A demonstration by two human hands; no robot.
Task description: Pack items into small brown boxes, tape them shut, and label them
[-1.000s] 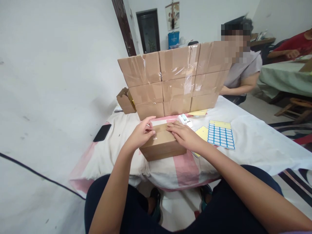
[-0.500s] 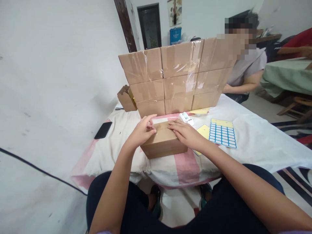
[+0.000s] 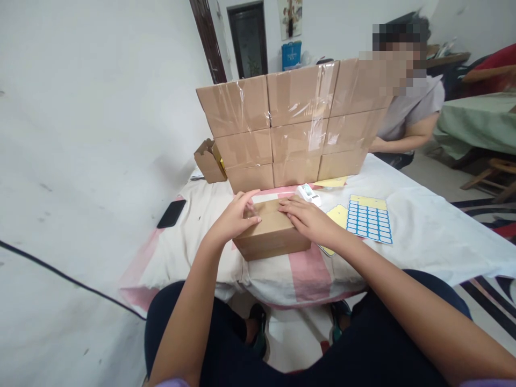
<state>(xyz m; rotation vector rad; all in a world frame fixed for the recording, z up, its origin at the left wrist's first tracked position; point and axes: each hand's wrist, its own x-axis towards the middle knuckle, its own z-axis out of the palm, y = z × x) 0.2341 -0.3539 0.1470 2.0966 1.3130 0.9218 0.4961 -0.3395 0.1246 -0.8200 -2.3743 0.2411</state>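
A closed brown cardboard box (image 3: 274, 244) lies on the cloth-covered table in front of me. My left hand (image 3: 236, 217) is at the box's left end, thumb on the top face, index finger stretched out, with a gap between them. Something clear and shiny, perhaps tape, shows by its fingers, though I cannot make it out fully. On the right part of the top, my right hand (image 3: 308, 217) rests flat with its fingers extended. Just behind it sits a small white device (image 3: 308, 194).
A taped wall of cardboard boxes (image 3: 300, 126) stands behind. Blue-bordered label sheets (image 3: 368, 220) lie right, a black phone (image 3: 171, 214) left. An open small carton (image 3: 209, 161) stands at the back left. Another person (image 3: 419, 121) sits beyond the boxes at right.
My left thumb has shifted slightly along the box top and its fingers have moved a little. The right hand and the box stay in place.
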